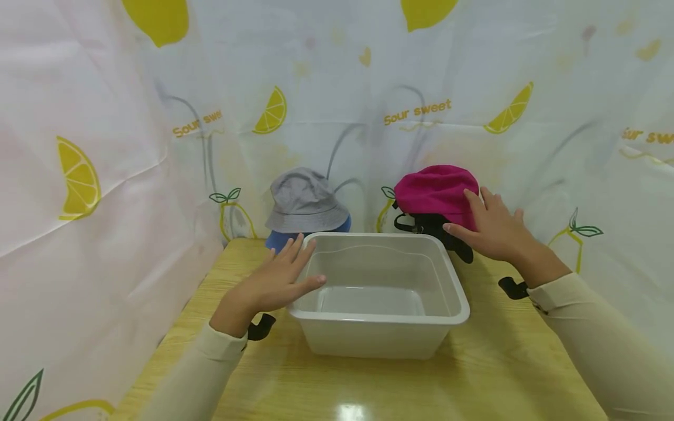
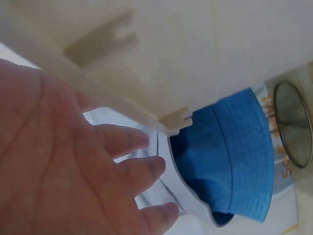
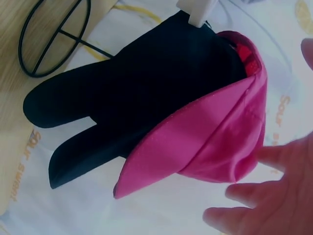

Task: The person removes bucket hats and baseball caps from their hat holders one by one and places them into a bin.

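Note:
My left hand (image 1: 276,279) is spread flat, palm down, over the left rim of a grey-white plastic tub (image 1: 379,338). Beyond its fingertips a grey bucket hat (image 1: 305,202) sits on top of a blue bucket hat (image 1: 279,240); the blue brim (image 2: 249,152) shows large in the left wrist view. At the back right, my right hand (image 1: 492,228) has its fingers extended beside a pink cap (image 1: 437,190), fingertips right at its side. The cap sits over a black fabric piece (image 3: 132,83) with two rounded flaps. Neither hand grips anything.
The tub stands mid-table on a light wood tabletop (image 1: 358,386). Wire ring bases show near the hats, a metal ring (image 2: 293,125) at the left and a black ring (image 3: 54,39) at the right. A lemon-print curtain (image 1: 337,70) encloses the back and sides.

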Available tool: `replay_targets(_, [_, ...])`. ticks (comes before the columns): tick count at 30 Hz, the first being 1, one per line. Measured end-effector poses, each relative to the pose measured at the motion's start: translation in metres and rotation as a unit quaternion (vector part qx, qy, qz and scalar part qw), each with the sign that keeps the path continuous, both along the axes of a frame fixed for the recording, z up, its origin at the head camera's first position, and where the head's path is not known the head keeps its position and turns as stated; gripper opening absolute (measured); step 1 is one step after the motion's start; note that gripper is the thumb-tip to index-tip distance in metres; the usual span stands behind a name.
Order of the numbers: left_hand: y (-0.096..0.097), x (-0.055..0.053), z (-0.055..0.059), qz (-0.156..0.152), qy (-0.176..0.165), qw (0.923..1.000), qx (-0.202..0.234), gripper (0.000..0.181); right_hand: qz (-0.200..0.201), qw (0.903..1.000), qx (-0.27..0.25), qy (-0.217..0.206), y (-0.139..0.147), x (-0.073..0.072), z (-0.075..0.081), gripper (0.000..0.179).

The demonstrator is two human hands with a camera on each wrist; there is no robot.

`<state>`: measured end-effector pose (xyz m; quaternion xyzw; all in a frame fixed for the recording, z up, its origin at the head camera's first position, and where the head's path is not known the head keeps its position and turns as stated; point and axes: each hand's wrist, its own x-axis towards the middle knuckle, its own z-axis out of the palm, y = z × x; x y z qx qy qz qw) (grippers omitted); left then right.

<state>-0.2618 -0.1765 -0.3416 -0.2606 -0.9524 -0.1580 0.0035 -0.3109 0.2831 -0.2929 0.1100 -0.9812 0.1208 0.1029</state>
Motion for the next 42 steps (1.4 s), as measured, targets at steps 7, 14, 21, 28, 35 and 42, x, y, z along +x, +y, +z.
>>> replay_targets(7, [0.005, 0.005, -0.006, -0.01, -0.02, 0.999, 0.039, 0.091, -0.011, 0.9979, -0.039, 0.051, -0.006, -0.016, 0.002, 0.115])
replay_targets(14, [0.01, 0.011, -0.014, -0.009, -0.033, 0.9967, 0.074, 0.095, -0.038, 0.9968, -0.049, 0.05, -0.007, -0.029, 0.003, 0.123])
replay_targets(21, [0.009, 0.01, -0.02, -0.002, -0.03, 0.9967, 0.076, 0.104, -0.032, 0.9954, -0.075, 0.05, -0.009, -0.038, 0.001, 0.126])
replay_targets(28, [0.008, 0.009, -0.018, 0.01, -0.036, 0.9971, 0.066, 0.115, -0.022, 0.992, -0.12, 0.034, -0.009, -0.048, 0.0, 0.131])
replay_targets(35, [0.004, 0.011, -0.012, 0.012, -0.041, 0.9975, 0.057, 0.122, -0.018, 0.9869, -0.158, 0.028, -0.005, -0.055, -0.001, 0.138])
replay_targets(42, [0.002, 0.013, -0.013, 0.017, -0.066, 0.9963, 0.052, 0.136, 0.014, 0.9852, -0.165, 0.043, -0.001, -0.061, -0.009, 0.133])
